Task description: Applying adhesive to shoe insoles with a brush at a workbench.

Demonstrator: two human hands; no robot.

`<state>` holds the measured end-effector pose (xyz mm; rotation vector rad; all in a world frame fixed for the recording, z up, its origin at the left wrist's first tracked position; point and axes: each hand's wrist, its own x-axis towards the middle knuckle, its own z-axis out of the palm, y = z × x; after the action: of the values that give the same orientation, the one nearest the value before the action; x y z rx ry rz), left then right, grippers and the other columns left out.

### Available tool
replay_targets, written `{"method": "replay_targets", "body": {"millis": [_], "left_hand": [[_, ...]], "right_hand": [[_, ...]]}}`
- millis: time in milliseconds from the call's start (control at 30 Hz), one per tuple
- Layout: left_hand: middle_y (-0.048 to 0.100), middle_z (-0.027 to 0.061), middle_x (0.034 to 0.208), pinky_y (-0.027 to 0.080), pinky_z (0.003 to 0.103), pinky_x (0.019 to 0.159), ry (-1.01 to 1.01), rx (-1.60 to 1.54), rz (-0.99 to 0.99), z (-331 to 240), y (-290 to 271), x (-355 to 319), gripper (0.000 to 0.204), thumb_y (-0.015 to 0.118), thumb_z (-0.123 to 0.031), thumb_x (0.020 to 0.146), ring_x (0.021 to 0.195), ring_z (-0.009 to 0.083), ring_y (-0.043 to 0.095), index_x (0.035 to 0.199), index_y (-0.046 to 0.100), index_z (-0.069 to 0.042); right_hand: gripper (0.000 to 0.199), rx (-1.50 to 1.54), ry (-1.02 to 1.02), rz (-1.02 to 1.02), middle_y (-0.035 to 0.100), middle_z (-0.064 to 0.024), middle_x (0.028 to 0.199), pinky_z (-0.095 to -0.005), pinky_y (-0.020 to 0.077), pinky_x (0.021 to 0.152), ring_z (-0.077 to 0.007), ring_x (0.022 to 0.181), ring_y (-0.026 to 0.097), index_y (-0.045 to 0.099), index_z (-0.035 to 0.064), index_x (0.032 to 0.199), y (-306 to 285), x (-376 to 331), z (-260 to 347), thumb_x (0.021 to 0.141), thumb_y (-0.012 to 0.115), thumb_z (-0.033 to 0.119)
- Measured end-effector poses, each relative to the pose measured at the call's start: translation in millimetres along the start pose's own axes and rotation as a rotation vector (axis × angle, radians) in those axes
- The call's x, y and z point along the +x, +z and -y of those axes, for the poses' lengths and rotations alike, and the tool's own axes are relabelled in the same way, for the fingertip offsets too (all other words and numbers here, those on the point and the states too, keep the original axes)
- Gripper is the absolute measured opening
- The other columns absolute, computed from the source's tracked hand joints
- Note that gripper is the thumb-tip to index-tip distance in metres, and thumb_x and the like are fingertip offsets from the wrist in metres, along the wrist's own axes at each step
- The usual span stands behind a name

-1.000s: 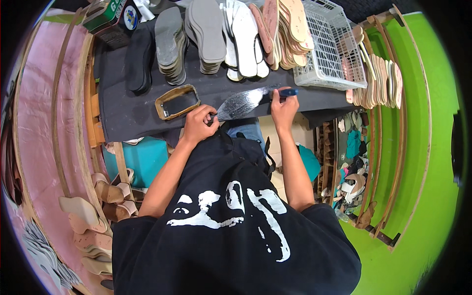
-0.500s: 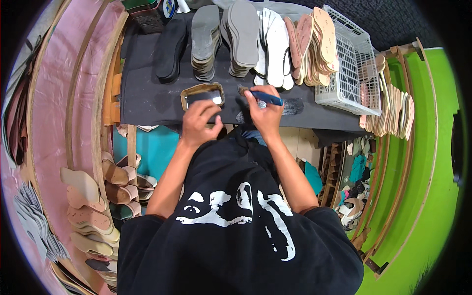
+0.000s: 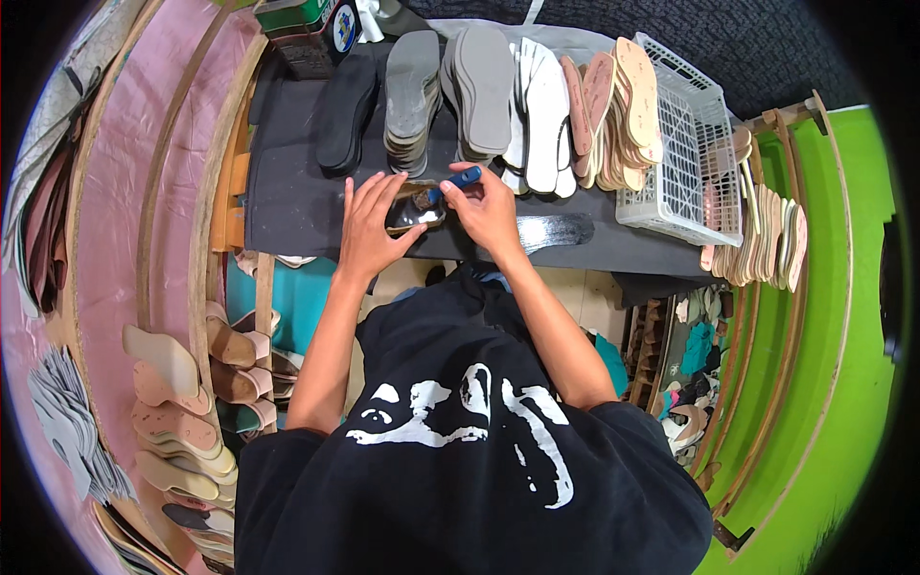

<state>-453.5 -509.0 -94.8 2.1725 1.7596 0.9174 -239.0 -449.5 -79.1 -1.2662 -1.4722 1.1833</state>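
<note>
My right hand [image 3: 487, 213] is closed round a brush [image 3: 466, 177] with a blue handle. Its dark bristles are down inside a small rectangular container [image 3: 433, 220], which holds something dark and shiny. My left hand [image 3: 369, 230] lies at the container's left side, fingers stretched out and thumb apart, touching or very near its rim. Part of the container is hidden behind that hand. To the right of my right hand, a black insole-shaped piece [image 3: 558, 230] lies flat on the dark table, with a glossy wet-looking surface.
Along the back of the table [image 3: 278, 206] stand stacks of black insoles [image 3: 347, 115], grey insoles [image 3: 479, 86], white insoles [image 3: 544, 115] and beige insoles [image 3: 634, 105]. A white plastic crate [image 3: 680, 144] is at the right, a green can [image 3: 307, 34] at the back left.
My right hand has moved left with the brush, from over the black piece to the container. The left hand has come down beside the container, its fingers spreading. The view has shifted slightly.
</note>
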Motion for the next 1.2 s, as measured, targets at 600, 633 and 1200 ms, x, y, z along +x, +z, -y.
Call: {"method": "replay_targets", "body": {"millis": [600, 633, 1200], "left_hand": [[0.063, 0.0141, 0.144, 0.050, 0.046, 0.114, 0.012, -0.334, 0.292, -90, 64, -17, 0.068, 0.089, -0.009, 0.082, 0.133, 0.0361, 0.060, 0.145, 0.064, -0.003], [0.062, 0.0146, 0.146, 0.049, 0.047, 0.117, 0.003, -0.291, 0.301, -92, 68, -14, 0.074, 0.091, -0.010, 0.081, 0.136, 0.0367, 0.058, 0.148, 0.062, -0.002], [0.057, 0.0103, 0.151, 0.040, 0.049, 0.118, -0.252, -0.088, 0.226, -138, 101, -16, 0.077, 0.099, -0.015, 0.070, 0.142, 0.0361, 0.051, 0.140, 0.068, -0.009]], "right_hand": [[0.040, -0.561, -0.046, -0.223, 0.075, -0.0210, 0.116, -0.0459, 0.0576, 0.102, -0.0398, 0.112, 0.072, 0.074, 0.0000, 0.125, -187, -55, -59, 0.085, 0.073, 0.000], [0.040, -0.561, -0.051, -0.221, 0.075, -0.0210, 0.116, -0.0459, 0.0576, 0.102, -0.0398, 0.112, 0.072, 0.074, 0.0000, 0.125, -193, -54, -59, 0.085, 0.073, 0.000], [0.066, -0.244, 0.125, -0.091, 0.067, -0.0202, 0.146, -0.0427, 0.0659, 0.096, -0.0353, 0.122, 0.072, 0.063, 0.0048, 0.149, -247, -83, -60, 0.083, 0.069, 0.001]]}}
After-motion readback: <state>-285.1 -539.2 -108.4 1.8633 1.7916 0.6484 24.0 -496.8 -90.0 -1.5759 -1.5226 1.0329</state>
